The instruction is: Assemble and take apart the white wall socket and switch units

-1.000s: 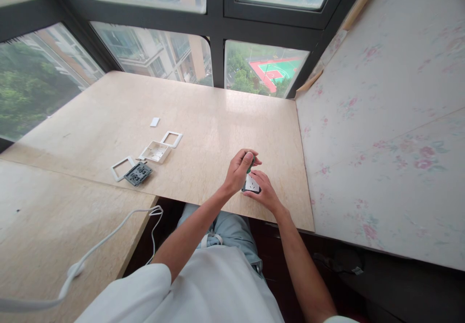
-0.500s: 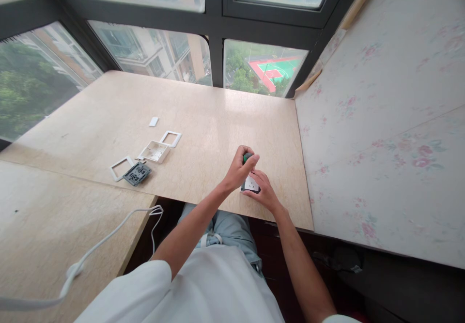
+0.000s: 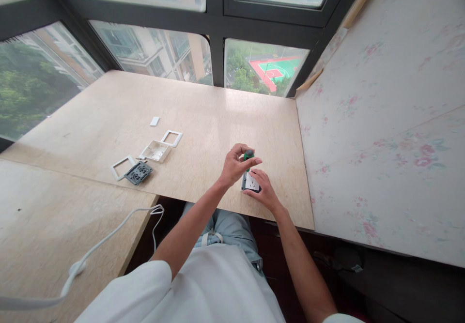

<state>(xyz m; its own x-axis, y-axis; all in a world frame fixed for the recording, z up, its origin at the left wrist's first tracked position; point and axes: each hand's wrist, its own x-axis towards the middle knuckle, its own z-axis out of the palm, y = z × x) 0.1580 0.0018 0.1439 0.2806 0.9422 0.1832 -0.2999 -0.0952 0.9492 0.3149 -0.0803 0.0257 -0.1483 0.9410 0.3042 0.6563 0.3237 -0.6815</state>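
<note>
Clamped socket (image 3: 252,183) flat on tabletop (image 3: 210,115) between right hand's (image 3: 264,190) thumb and fingers. Held screwdriver (image 3: 249,154) upright above socket, loosely between left hand's (image 3: 235,166) thumb and fingers. Judged screwdriver work under way, unfinished; could not see tip. Left white box (image 3: 156,151), grey plate (image 3: 138,173) and two white frames (image 3: 178,140) unassembled, well left of left hand. Since half-second earlier, straightened left thumb outward, baring more handle; did not visibly shift right hand.

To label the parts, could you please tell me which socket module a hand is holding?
The white-faced module, held by the right hand; the dark grey module lies untouched near the white box.
</note>
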